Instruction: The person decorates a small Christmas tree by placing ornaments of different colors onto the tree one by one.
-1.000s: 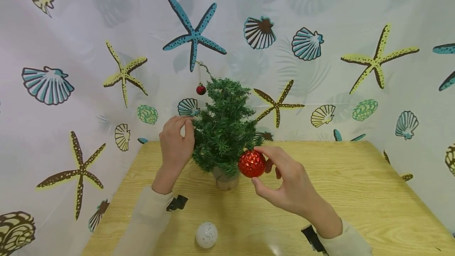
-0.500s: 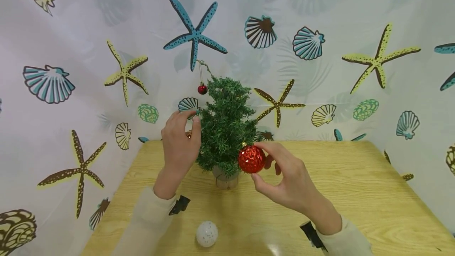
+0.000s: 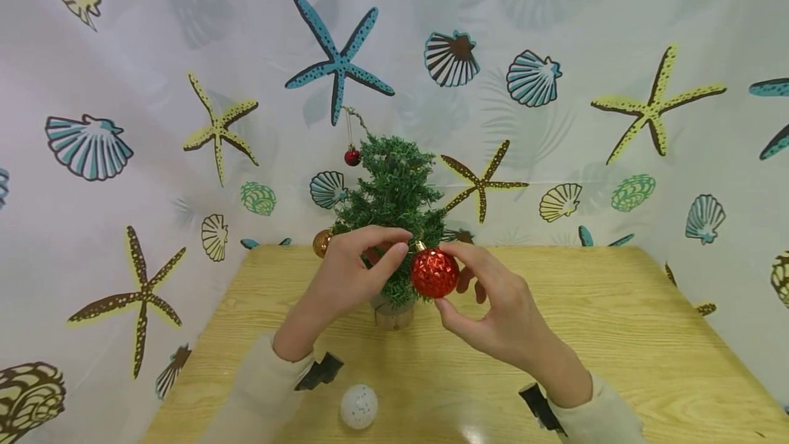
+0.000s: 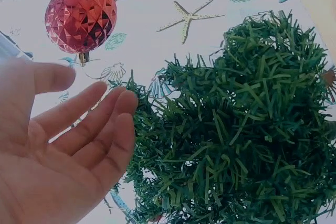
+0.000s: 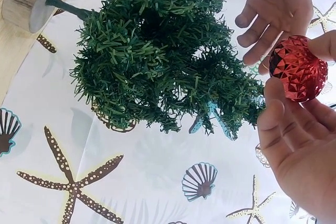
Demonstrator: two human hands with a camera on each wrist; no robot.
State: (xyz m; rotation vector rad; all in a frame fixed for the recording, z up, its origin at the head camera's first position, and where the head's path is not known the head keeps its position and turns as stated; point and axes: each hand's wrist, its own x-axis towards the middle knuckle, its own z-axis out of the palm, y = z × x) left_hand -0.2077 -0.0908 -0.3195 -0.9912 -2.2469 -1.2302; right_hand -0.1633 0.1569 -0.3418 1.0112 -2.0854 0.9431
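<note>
One red ball [image 3: 435, 273] sits between my right fingers [image 3: 471, 257], forefinger over the top and thumb below, a firm-looking pinch. Just across from it, the left fingers are loosely bent, with a narrow gap between thumb and forefinger beside the ball's gold cap [image 4: 83, 59]; I see nothing held there.

The change is on that side: half a second ago my left hand [image 3: 351, 273] was up at the tree's left edge, covering most of the gold ball [image 3: 321, 243]. Now that ball shows at the foliage, and the left hand is beside the red one. I judge that the work has shifted to the red ball.

My right hand [image 3: 502, 310] has hardly moved, reaching in from the lower right. The left forearm slants in from the lower left, crossing in front of the tree [image 3: 394, 183]. The red ball is before its lower right side, and looks clear of the branches in the right wrist view. Nearer me, a white ball [image 3: 359, 406] rests on the worktop [image 3: 616, 341].
</note>
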